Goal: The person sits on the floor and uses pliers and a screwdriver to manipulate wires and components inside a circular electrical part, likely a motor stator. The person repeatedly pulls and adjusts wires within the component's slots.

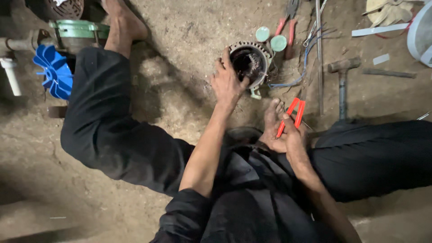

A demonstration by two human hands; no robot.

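Left hand [228,83] grips the round motor stator [250,62] rim, steadying it on the floor — right hand [292,137] is closed around red-handled pliers [291,116].

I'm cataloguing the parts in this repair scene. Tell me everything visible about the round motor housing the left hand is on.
The motor housing is a round, open metal shell with a ribbed, notched rim and a dark hollow holding dull windings. It sits on the dirt floor, opening up. The left hand grips its near rim, thumb at the opening. Blue wires trail from its right side; two pale green round caps lie just behind it.
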